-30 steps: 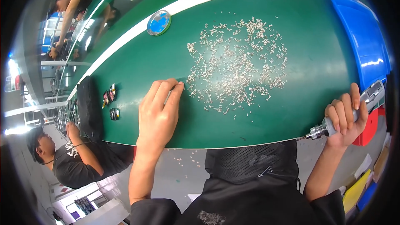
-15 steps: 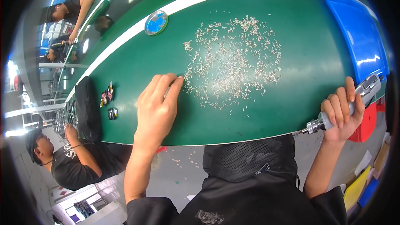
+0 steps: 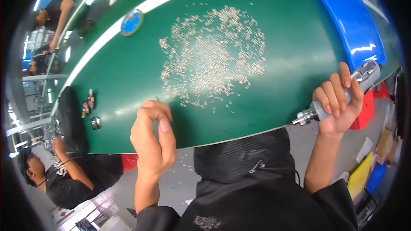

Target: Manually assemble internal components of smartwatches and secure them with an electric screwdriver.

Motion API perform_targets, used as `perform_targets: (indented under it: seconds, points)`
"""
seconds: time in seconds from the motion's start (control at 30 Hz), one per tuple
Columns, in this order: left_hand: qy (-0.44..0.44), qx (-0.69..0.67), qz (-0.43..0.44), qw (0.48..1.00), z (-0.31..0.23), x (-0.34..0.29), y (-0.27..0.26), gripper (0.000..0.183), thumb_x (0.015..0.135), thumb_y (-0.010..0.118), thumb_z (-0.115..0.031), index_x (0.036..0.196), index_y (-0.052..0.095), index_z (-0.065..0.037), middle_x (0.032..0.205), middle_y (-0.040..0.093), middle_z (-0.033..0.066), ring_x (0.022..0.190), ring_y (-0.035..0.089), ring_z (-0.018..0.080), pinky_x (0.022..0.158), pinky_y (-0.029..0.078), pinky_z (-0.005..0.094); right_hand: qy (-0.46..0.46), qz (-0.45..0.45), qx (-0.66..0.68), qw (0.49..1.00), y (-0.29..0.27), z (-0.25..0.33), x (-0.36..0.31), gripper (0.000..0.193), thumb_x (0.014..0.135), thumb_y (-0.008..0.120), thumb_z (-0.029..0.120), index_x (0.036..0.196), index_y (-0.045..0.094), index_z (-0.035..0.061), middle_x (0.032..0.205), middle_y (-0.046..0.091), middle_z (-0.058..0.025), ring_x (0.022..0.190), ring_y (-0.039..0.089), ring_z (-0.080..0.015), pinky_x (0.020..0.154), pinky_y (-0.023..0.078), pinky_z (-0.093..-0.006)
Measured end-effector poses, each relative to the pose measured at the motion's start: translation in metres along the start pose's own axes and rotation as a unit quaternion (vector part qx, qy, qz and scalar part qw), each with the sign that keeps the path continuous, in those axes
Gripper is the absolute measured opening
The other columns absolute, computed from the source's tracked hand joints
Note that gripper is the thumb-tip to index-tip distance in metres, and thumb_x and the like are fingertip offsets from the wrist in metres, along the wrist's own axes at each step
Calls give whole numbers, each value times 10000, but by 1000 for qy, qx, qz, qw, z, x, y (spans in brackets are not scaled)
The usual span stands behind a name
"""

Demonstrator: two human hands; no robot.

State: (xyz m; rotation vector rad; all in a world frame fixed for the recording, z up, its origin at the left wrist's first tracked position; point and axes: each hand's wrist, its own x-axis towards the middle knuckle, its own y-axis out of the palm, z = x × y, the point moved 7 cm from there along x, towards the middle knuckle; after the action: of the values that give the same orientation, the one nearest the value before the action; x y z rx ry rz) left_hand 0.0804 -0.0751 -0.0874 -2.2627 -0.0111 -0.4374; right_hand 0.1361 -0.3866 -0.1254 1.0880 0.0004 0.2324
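Since the earlier frame, my left hand had come back from the rim of the scattered pale pieces toward the near edge of the green table, its fingers curling in, and everything on the tabletop had slid toward nine o'clock in my view.

Reading that view as a dial, I had the left hand at eight, partly past the table edge, thumb lying close to the bent index finger; I could not tell whether anything was pinched between them. The pieces lay at twelve, thickest in the middle and looser around the outside, apart from both hands.

At three, my right hand was wrapped firmly around a grey power tool, fingers closed about its body. Its metal chuck and short bit pointed toward eight, near the table edge, while its back end reached toward two, overlapping in view the corner of a blue bin.

A round dish with blue contents sat between ten and eleven; small dark packets lay at nine, beside a black bag.
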Motion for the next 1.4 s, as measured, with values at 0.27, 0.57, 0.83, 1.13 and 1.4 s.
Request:
perform_targets:
  seconds: [0.27,0.57,0.83,1.13,1.4]
  points:
    - [-106,-575,2,811,-38,-14,69,115,963,553,-65,932,541,45,828,597,169,704,575,183,631,482,293,-50,48,90,993,77,-21,15,159,958,484,194,868,454,67,536,407,0,421,416,-114,525,397,-267]
    - [-163,-614,16,772,-53,-13,89,274,966,593,-220,867,464,0,762,478,104,620,502,167,509,470,280,-45,65,52,995,77,-24,12,169,959,473,213,903,476,54,578,443,-3,447,441,-123,536,411,-281]
    - [-90,-492,-28,865,-49,-14,76,76,917,588,0,874,572,61,764,609,162,642,572,185,594,473,287,-62,91,0,994,80,-23,7,185,971,456,230,908,473,56,574,445,-5,457,446,-124,540,412,-290]
    - [0,-305,-55,951,-58,-10,81,90,794,619,125,852,589,62,714,614,141,597,581,239,549,469,290,-56,72,-27,995,63,-27,9,191,988,433,222,911,481,53,573,429,6,459,414,-106,547,401,-275]
    - [-60,-264,-116,956,-44,-2,47,203,866,656,-18,1025,563,66,761,617,116,630,569,176,595,465,260,-92,7,21,996,51,-8,14,183,987,446,221,891,464,67,561,393,21,452,388,-88,539,378,-270]
